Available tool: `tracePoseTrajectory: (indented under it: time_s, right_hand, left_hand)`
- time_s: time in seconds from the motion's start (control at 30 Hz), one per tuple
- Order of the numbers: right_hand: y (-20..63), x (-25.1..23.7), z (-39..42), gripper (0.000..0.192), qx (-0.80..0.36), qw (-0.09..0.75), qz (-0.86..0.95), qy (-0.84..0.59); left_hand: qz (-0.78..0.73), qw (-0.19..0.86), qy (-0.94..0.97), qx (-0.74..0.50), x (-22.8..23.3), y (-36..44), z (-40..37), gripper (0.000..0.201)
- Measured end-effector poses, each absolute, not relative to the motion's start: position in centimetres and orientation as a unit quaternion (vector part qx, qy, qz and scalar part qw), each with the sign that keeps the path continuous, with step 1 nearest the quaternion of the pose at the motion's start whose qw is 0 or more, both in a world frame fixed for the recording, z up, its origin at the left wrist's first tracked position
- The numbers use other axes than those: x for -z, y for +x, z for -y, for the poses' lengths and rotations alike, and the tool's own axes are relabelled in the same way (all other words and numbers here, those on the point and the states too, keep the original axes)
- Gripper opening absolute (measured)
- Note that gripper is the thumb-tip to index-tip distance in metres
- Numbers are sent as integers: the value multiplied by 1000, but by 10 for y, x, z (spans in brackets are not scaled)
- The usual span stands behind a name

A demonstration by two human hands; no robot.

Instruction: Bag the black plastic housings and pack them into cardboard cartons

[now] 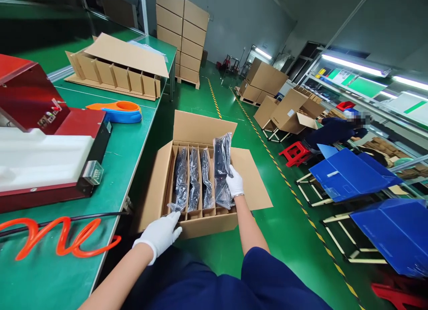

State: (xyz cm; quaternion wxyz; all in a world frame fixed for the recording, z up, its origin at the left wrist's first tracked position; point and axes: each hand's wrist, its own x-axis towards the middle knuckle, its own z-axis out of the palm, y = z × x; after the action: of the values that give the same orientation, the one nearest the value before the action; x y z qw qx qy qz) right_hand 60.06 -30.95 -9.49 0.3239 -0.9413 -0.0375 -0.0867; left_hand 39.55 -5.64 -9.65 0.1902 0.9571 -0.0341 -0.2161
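I see the cardboard box (200, 185) on the floor beside the tabletop (133, 136), three bagged parts already in its slots. My right hand (234, 181) is clamped on a fourth bagged part (222, 167), half into its slot; it could catch a divider and tear. My left hand (160, 233), fingers loosely spread, rests at the box's near edge.

At frame centre an open cardboard carton (157, 185) with slot dividers stood on the green floor. The gloved right hand (234, 181) gripped a black bagged item (222, 167) standing in the fourth slot. The gloved left hand (160, 234) rested on the carton's near edge, touching the plastic of the first bagged item (180, 178).
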Motion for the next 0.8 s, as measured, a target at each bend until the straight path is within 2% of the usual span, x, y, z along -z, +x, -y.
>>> tracePoseTrajectory:
  time_s: [0.2, 0.4, 0.8]
  right_hand:
    - [586, 87, 308, 56, 134, 473, 83, -866]
    - [576, 79, 288, 60, 113, 627, 111, -763]
    - [563, 65, 278, 60, 86, 653, 115, -744]
  left_hand:
    - [38, 186, 957, 219, 100, 396, 56, 59]
    - [28, 177, 956, 232, 98, 396, 57, 60]
    - [31, 176, 958, 226, 99, 396, 57, 60]
